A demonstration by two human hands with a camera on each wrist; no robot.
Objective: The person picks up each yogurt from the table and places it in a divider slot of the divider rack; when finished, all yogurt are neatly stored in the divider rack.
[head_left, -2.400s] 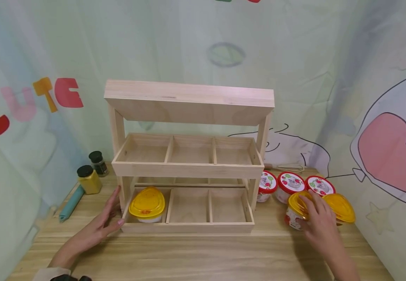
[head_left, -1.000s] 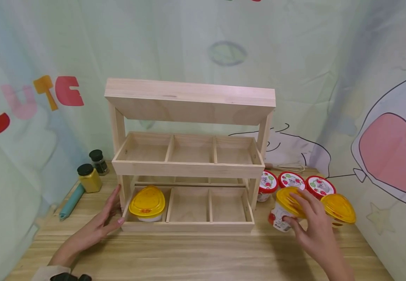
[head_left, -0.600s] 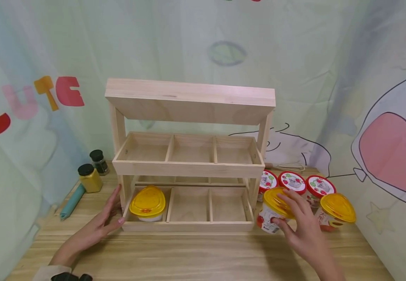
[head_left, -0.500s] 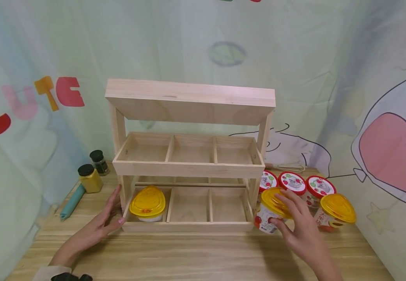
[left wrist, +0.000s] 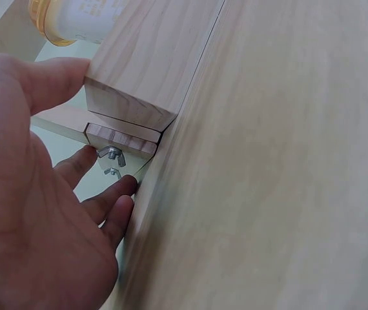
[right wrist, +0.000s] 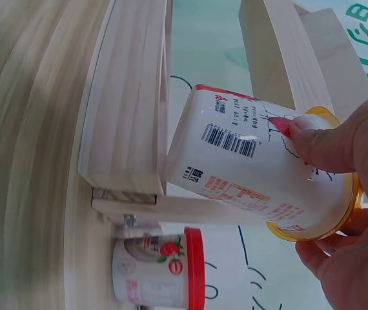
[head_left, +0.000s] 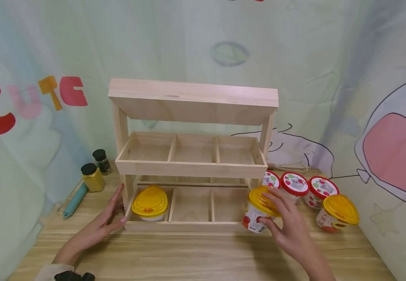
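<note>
My right hand [head_left: 288, 230] holds a white printed cup with a yellow lid [head_left: 254, 217], thumb on its side and fingers about the lid. The cup is tilted and off the table, at the right end of the wooden two-tier rack [head_left: 192, 169]. In the right wrist view the cup's barcode [right wrist: 229, 140] faces the camera. My left hand [head_left: 99, 230] rests against the rack's left end, fingers extended. In the left wrist view its thumb touches the lower tray's corner [left wrist: 129, 97], its fingers near wing nuts [left wrist: 112, 154]. Another yellow-lidded cup [head_left: 150, 201] sits in the lower tray's left compartment.
Right of the rack stand several red-lidded tubs [head_left: 295, 183] and another yellow-lidded cup [head_left: 337, 214], with a whisk [head_left: 290, 168] behind. At left lie a yellow jar [head_left: 93, 178], a dark-capped jar [head_left: 102, 162] and a teal roll [head_left: 75, 201]. A printed curtain backs the table.
My right hand has taken the yellow-lidded cup from beside the other on the right and carried it left to the rack's end, tilting it. The left hand stays at the rack.
</note>
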